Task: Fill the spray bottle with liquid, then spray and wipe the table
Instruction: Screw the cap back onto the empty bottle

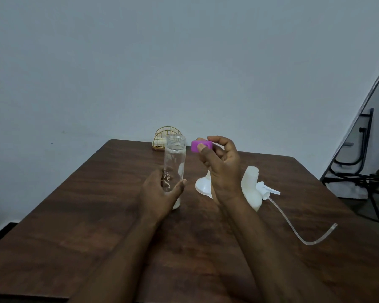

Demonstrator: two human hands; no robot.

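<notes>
A clear glass bottle [175, 162] with an open threaded mouth stands upright on the brown wooden table [85, 215]. My left hand [160, 193] grips its lower part. My right hand [223, 169] is raised just right of the bottle's mouth and pinches a purple cap [201, 146] between thumb and fingers. A white spray bottle [251, 189] lies on its side behind my right wrist. Its white trigger head [268, 190] lies apart beside it, with a long clear dip tube [293, 226] curving toward the right edge. A white funnel [202, 184] rests mouth-down, partly hidden by my right hand.
A gold wire napkin holder [162, 138] stands at the table's far edge against the grey wall. A folded black metal frame [359, 171] and a leaning board sit on the floor to the right of the table.
</notes>
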